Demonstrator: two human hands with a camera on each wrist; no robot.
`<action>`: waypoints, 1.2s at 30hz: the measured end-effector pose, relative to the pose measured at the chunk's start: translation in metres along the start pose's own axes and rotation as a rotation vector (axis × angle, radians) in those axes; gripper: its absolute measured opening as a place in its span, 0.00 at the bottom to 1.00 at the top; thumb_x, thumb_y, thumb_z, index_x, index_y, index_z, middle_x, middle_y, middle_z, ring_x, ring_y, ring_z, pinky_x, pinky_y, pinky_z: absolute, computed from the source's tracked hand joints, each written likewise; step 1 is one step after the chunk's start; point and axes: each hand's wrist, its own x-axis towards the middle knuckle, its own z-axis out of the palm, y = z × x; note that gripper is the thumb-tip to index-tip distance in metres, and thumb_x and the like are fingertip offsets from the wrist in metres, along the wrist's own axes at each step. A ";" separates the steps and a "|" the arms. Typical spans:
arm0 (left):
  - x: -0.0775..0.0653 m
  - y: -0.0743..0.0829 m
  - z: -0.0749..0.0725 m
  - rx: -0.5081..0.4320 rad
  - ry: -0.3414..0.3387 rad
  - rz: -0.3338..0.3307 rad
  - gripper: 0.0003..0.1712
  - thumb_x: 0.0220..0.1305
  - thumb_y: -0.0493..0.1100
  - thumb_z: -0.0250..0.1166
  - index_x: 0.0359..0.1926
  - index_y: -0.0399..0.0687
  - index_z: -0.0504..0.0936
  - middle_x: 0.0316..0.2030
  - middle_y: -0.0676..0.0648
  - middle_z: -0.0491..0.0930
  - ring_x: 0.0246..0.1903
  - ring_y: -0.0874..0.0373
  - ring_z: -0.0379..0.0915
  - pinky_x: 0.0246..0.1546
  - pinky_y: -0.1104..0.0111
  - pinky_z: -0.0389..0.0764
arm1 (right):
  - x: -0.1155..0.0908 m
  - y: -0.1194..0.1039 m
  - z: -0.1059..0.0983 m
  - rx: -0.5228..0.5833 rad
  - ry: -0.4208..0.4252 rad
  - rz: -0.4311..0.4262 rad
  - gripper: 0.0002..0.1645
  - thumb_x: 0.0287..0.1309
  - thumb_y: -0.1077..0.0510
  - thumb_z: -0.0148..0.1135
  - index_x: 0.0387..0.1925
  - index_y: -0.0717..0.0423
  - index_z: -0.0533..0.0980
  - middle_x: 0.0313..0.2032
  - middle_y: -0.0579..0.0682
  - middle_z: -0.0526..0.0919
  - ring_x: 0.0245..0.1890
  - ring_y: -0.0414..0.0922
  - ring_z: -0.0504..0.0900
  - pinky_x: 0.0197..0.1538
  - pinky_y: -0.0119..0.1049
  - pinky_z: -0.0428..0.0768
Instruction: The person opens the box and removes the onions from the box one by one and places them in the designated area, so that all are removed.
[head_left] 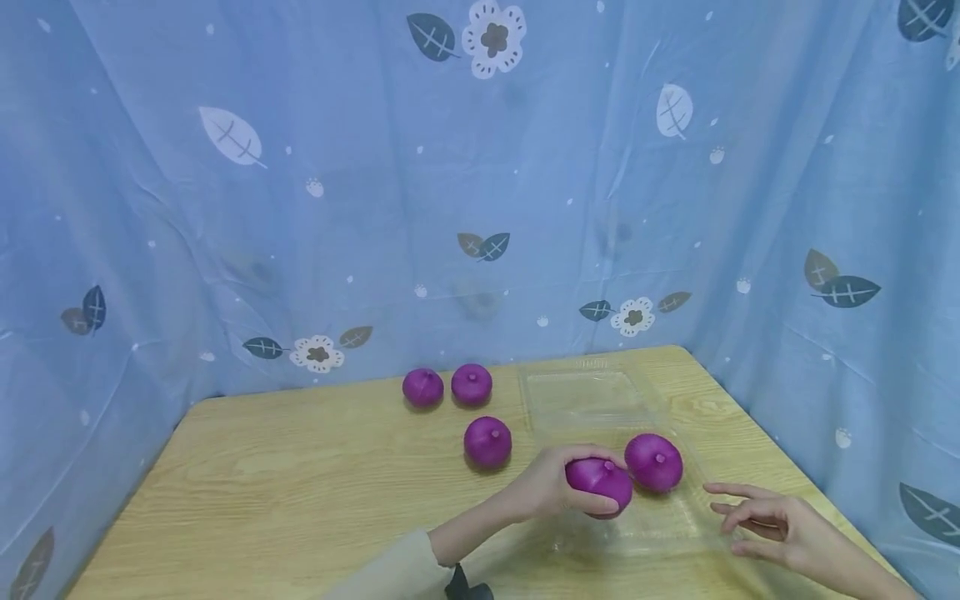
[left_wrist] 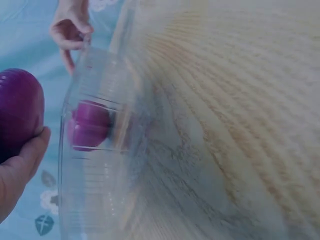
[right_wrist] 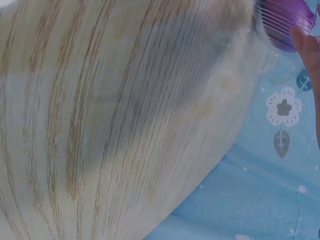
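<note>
My left hand (head_left: 551,487) grips a purple onion (head_left: 600,485), thumb on the near side and fingers over the far side. It hangs over the near half of a clear plastic clamshell box (head_left: 637,546); in the left wrist view the held onion (left_wrist: 20,110) is apart from the box wall (left_wrist: 90,200). Another purple onion (head_left: 654,462) sits in that half of the box, just right of the held one. My right hand (head_left: 783,529) is by the box's right edge, fingers loosely bent and holding nothing; whether it touches the box is unclear.
The box's lid half (head_left: 581,396) lies unfolded towards the back. Left of the box, purple onions stand on the wooden table (head_left: 300,483): one nearer (head_left: 487,442), two farther back (head_left: 423,388). A blue patterned curtain (head_left: 360,208) encloses the back and sides.
</note>
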 end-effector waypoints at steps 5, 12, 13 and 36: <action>-0.014 0.001 -0.014 -0.047 0.030 0.015 0.23 0.53 0.37 0.72 0.53 0.51 0.81 0.49 0.57 0.80 0.46 0.67 0.75 0.44 0.74 0.78 | 0.005 0.000 -0.001 0.015 -0.007 -0.010 0.19 0.47 0.81 0.62 0.40 0.61 0.79 0.64 0.36 0.69 0.57 0.32 0.73 0.51 0.21 0.75; -0.031 0.003 -0.041 -0.050 0.131 -0.059 0.22 0.54 0.39 0.72 0.52 0.56 0.82 0.52 0.56 0.79 0.49 0.60 0.74 0.46 0.70 0.79 | 0.018 0.000 -0.003 -0.035 0.005 -0.016 0.18 0.47 0.80 0.63 0.38 0.61 0.79 0.64 0.39 0.70 0.57 0.33 0.74 0.50 0.21 0.76; -0.034 0.003 -0.046 -0.041 0.152 -0.068 0.22 0.54 0.39 0.72 0.52 0.56 0.82 0.52 0.55 0.79 0.50 0.59 0.74 0.46 0.69 0.79 | 0.021 0.000 -0.004 -0.052 0.010 -0.011 0.18 0.47 0.79 0.64 0.38 0.60 0.79 0.63 0.39 0.70 0.57 0.33 0.75 0.50 0.21 0.77; -0.098 -0.016 -0.103 -0.008 0.260 -0.042 0.27 0.50 0.35 0.73 0.53 0.54 0.79 0.60 0.46 0.72 0.57 0.48 0.69 0.52 0.60 0.77 | 0.004 -0.006 -0.001 0.030 0.004 0.032 0.18 0.47 0.81 0.62 0.40 0.64 0.79 0.64 0.37 0.70 0.57 0.32 0.74 0.50 0.22 0.77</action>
